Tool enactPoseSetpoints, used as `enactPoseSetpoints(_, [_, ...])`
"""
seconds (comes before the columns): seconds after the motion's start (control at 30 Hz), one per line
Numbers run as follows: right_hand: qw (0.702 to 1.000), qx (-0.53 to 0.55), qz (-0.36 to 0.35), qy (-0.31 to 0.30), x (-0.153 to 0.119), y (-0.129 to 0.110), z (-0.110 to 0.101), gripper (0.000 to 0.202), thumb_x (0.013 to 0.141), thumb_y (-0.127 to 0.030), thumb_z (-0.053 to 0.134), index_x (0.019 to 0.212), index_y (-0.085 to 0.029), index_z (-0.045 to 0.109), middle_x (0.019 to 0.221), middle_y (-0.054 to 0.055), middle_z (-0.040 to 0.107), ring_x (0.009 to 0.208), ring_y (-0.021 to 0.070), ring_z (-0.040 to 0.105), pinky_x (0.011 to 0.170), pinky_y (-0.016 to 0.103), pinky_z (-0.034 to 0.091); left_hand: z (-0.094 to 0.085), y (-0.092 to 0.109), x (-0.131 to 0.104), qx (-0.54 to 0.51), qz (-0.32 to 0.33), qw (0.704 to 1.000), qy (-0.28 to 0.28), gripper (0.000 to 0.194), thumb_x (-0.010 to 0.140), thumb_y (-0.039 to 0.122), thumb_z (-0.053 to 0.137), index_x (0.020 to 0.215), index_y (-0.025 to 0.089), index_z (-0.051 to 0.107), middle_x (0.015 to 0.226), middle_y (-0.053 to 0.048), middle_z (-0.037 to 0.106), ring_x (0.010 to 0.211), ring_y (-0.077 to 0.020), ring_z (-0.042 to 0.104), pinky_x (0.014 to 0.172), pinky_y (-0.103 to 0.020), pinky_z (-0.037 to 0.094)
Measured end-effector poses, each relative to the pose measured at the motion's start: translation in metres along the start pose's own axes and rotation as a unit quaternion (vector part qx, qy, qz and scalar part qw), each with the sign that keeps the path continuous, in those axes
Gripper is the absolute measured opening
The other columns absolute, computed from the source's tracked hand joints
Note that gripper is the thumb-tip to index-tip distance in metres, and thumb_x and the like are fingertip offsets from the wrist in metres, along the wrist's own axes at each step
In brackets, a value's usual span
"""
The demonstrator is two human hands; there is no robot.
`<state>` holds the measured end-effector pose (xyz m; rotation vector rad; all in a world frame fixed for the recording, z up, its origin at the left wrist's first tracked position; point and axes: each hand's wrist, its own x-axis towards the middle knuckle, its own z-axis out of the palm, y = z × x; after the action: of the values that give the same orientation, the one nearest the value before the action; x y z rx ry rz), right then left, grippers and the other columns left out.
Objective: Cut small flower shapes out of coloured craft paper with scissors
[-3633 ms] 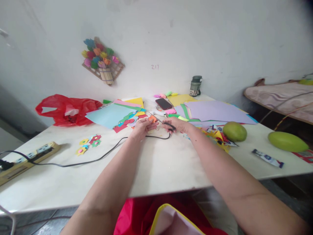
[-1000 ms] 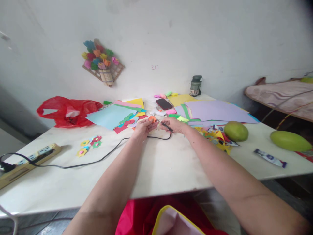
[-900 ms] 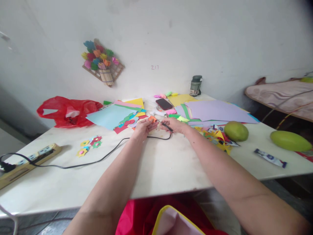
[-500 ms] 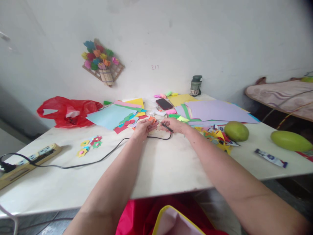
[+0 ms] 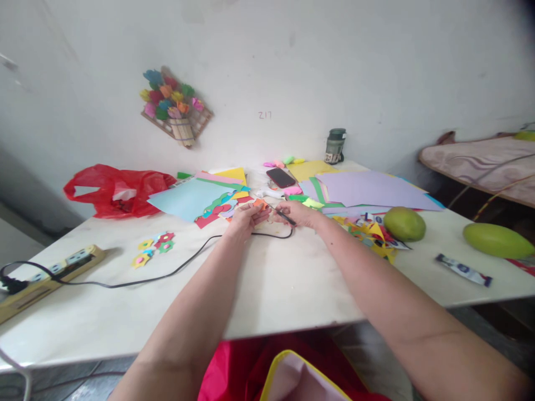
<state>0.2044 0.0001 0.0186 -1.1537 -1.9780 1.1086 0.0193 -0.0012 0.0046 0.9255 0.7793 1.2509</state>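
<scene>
My left hand (image 5: 247, 218) is closed on a small orange piece of paper (image 5: 261, 204), pinched between thumb and fingers at the middle of the table. Close on its right, my right hand (image 5: 297, 214) grips dark-handled scissors (image 5: 286, 216); their thin tip points left to the orange paper. How far the blades are apart is too small to make out. Just behind both hands lies a white glue gun (image 5: 270, 193). Left of my left hand are cut scraps of red, green and blue paper (image 5: 220, 207). A black cord (image 5: 188, 258) runs below my hands.
Paper flowers (image 5: 152, 250) and a power strip (image 5: 50, 278) lie left, a red plastic bag (image 5: 119, 192) behind. Purple sheets (image 5: 363, 188), a phone (image 5: 281, 177) and a green bottle (image 5: 335, 146) stand or lie farther back. Two green fruits (image 5: 404, 224) and a wrapper (image 5: 463, 270) are right.
</scene>
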Motion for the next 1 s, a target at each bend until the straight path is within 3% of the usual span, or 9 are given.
enactPoseSetpoints(0.47, [0.998, 0.057, 0.006, -0.002, -0.0039, -0.0091, 0.0016, 0.032, 0.058, -0.036, 0.077, 0.074, -0.015, 0.059, 0.054, -0.005, 0.054, 0.049, 0.0072, 0.044, 0.044, 0.020, 0.033, -0.0053, -0.0032, 0.0036, -0.009, 0.006, 1.000, -0.018, 0.019, 0.067, 0.018, 0.074, 0.067, 0.014, 0.056, 0.072, -0.007, 0.071, 0.082, -0.0238, 0.072, 0.072, -0.029, 0.057])
enactPoseSetpoints(0.73, [0.999, 0.053, -0.002, -0.007, -0.0020, -0.0044, 0.0018, 0.030, 0.062, -0.037, 0.075, 0.076, -0.015, 0.060, 0.054, -0.005, 0.051, 0.047, 0.0071, 0.043, 0.041, 0.019, 0.033, -0.0063, -0.0037, 0.0049, -0.012, 0.007, 1.000, -0.020, 0.021, 0.067, 0.018, 0.075, 0.065, 0.014, 0.053, 0.074, -0.007, 0.071, 0.083, -0.0241, 0.072, 0.074, -0.030, 0.057])
enactPoseSetpoints(1.0, [0.998, 0.058, 0.019, -0.006, -0.0011, -0.0035, 0.0024, 0.029, 0.063, -0.034, 0.076, 0.079, -0.015, 0.062, 0.063, -0.002, 0.060, 0.047, 0.0063, 0.045, 0.039, 0.018, 0.035, -0.0028, -0.0004, 0.0012, -0.008, -0.001, 1.000, -0.018, 0.013, 0.068, 0.017, 0.073, 0.073, 0.012, 0.061, 0.074, -0.007, 0.071, 0.079, -0.0228, 0.072, 0.073, -0.029, 0.057])
